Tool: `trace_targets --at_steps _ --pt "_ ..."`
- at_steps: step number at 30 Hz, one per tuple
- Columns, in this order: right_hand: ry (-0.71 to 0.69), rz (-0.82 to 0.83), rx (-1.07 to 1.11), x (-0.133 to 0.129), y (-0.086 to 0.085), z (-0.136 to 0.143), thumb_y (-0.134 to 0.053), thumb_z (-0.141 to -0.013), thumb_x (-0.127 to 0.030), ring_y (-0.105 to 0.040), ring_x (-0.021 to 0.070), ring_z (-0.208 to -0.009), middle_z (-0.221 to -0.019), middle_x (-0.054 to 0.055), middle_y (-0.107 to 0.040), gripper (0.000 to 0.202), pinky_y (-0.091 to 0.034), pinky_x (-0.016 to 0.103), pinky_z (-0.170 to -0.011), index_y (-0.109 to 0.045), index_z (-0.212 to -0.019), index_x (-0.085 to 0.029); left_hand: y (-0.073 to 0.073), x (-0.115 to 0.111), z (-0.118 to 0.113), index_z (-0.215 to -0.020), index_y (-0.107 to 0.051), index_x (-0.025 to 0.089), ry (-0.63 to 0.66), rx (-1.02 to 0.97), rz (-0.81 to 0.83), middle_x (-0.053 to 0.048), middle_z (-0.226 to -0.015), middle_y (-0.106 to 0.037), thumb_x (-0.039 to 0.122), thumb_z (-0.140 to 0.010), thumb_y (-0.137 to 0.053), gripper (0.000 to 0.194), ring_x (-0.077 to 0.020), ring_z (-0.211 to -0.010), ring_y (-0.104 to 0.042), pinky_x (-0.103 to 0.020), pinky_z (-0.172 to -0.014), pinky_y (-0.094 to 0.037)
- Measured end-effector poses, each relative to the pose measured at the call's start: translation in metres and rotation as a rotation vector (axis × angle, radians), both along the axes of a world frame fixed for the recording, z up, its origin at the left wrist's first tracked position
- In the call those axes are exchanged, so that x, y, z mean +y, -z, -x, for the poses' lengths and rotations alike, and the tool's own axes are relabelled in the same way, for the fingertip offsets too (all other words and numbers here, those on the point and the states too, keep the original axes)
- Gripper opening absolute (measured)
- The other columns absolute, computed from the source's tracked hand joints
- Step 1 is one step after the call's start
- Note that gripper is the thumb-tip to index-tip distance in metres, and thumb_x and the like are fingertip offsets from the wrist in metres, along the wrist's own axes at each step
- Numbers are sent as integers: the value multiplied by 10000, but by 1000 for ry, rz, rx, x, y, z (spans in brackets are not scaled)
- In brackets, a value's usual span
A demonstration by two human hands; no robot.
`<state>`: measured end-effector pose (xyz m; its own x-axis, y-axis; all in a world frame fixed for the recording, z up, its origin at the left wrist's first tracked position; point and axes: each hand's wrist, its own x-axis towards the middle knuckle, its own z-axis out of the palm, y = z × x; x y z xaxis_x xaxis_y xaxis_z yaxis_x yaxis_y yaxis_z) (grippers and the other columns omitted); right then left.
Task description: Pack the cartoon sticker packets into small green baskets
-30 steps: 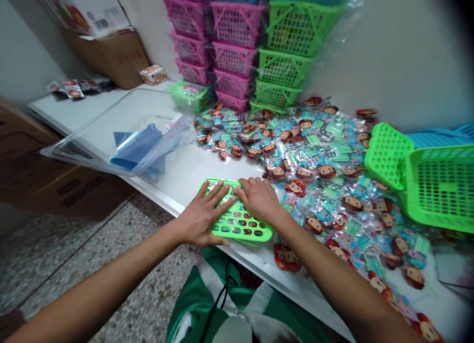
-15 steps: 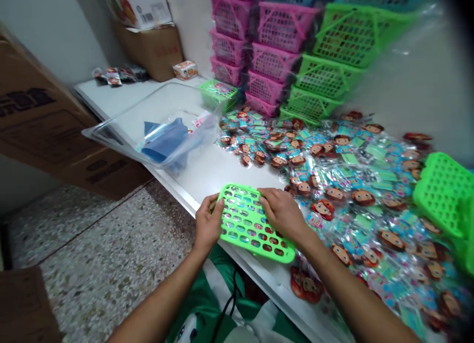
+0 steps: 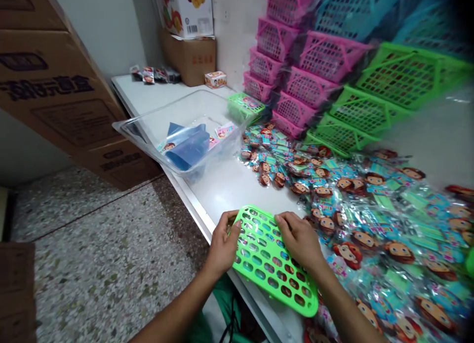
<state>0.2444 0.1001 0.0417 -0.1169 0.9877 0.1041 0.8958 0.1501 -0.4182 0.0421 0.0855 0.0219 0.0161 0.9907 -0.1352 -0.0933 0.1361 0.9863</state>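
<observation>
A bright green plastic basket (image 3: pixel 255 244) with a lid of oval holes is at the table's front edge, and packets show dimly through the holes. My left hand (image 3: pixel 224 244) grips its left side, thumb on the lid's edge and fingers partly hidden behind. On the far right side my right hand (image 3: pixel 301 239) is closed over the rim, its fingertips on the lid. Just beyond and right of it spread many clear packets (image 3: pixel 348 254) printed with a red- or brown-haired cartoon figure.
A clear plastic tub (image 3: pixel 148 120) holding blue sheets and packets stands at the table's left edge. Behind it are a small green lidded basket (image 3: pixel 244 106) and a cardboard box (image 3: pixel 200 61). Stacked pink baskets (image 3: pixel 311 86) and green baskets (image 3: pixel 388 115) line the wall. Large cartons (image 3: pixel 55 96) stand left.
The view has swung left, so the whole scene sits farther right and lower. Both hands keep hold of the green basket.
</observation>
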Motion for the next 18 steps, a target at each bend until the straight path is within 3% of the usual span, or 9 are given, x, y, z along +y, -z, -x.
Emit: trace_targets --at_steps 3,6,11,18 --pt "8 11 -8 0 1 1 -319 -947 -394 -593 174 -749 -832 13 -654 321 -380 285 -689 -595 -905 -234 5 5 2 -1248 -486 209 66 -112 88 -65 -1260 -568 365 -857 -498 421 -208 -1091 -558 -317 -896 -456" --pt "10 38 -25 1 2 1 -301 -951 -401 -589 181 -727 -786 17 -642 353 -376 285 -676 -577 -818 -226 8 8 4 -1249 -484 213 95 -153 130 -62 -1240 -582 361 -859 -489 417 -213 -1038 -584 -330 -855 -474" --pt "51 68 -38 1 3 1 -317 -950 -411 -599 181 -715 -795 4 -650 313 -362 281 -636 -570 -883 -239 6 6 6 -1318 -446 238 89 13 12 -41 -1328 -516 370 -877 -468 460 -205 -1204 -471 -337 -1005 -371" --pt "11 67 -39 2 1 1 -287 -959 -382 -595 163 -750 -858 8 -640 326 -358 260 -622 -577 -911 -240 6 12 11 -1294 -460 234 179 83 -38 -36 -1287 -544 373 -888 -446 430 -215 -1164 -503 -360 -1019 -362"
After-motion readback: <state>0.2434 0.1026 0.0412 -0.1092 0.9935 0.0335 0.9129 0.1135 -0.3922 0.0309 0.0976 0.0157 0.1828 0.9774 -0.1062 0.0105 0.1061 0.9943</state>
